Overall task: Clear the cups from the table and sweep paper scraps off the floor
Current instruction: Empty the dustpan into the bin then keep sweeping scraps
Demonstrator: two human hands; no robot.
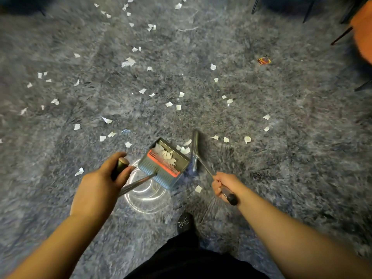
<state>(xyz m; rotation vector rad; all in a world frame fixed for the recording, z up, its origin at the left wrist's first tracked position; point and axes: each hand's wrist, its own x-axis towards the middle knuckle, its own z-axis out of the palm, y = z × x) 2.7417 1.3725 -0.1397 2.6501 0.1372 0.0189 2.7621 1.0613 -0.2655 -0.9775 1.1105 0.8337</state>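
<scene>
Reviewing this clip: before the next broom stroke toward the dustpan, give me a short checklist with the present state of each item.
1. Left hand grips the dustpan handle: ok.
2. Right hand grips the broom handle: ok.
3. Broom head is beside the dustpan mouth, with scraps between them: ok.
4. Dustpan has room for more: ok, some scraps lie inside but it is not full.
5. Dustpan lip flat on the carpet: cannot tell, the pan looks tilted and the frame is blurred.
6. Floor swept: not ok, many paper scraps and a coloured wrapper are on the carpet.
</scene>
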